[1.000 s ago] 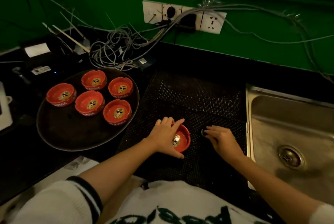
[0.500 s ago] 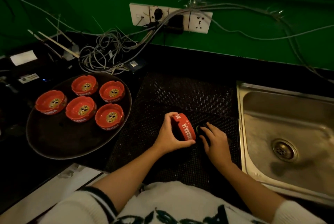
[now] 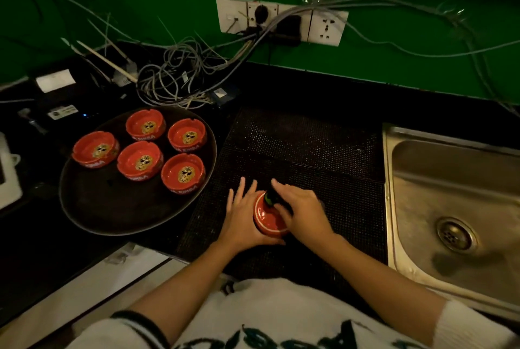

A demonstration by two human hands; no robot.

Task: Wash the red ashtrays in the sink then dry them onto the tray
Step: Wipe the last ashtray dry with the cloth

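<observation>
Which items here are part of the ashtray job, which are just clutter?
Job:
- red ashtray, upside down, held in the left hand
- dark object in the right hand, pressed on it
- five red ashtrays on the tray
- sink
- black mat

Clutter:
- cable tangle
- wall sockets
- receipt printer

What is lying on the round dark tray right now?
Five red ashtrays sit upright on the tray, clustered at its far side, each with a gold emblem inside. The tray surface beneath them is covered.
</observation>
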